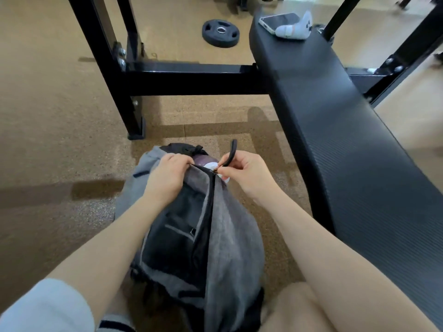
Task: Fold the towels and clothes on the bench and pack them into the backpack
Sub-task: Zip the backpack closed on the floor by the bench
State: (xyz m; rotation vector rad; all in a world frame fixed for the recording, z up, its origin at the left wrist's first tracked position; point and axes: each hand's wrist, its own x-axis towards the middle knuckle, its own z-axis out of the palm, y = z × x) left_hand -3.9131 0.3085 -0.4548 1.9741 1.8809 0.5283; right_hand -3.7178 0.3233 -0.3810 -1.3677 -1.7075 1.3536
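Observation:
A grey and black backpack (230, 248) stands on the floor between my knees, its zip shut along most of its length. My left hand (165, 176) grips the fabric at the top edge of the opening. My right hand (249, 173) pinches the black zip pull (232, 152) near the top of the bag. A bit of purple and white cloth (206, 162) shows in the small gap still open between my hands. The black padded bench (335, 121) runs along the right side.
At the bench's far end lie a phone (278, 21) and a pair of white socks (296, 28). A black weight plate (220, 32) lies on the tan floor beyond a black steel frame (182, 77). My bare knee (299, 310) is at the lower right.

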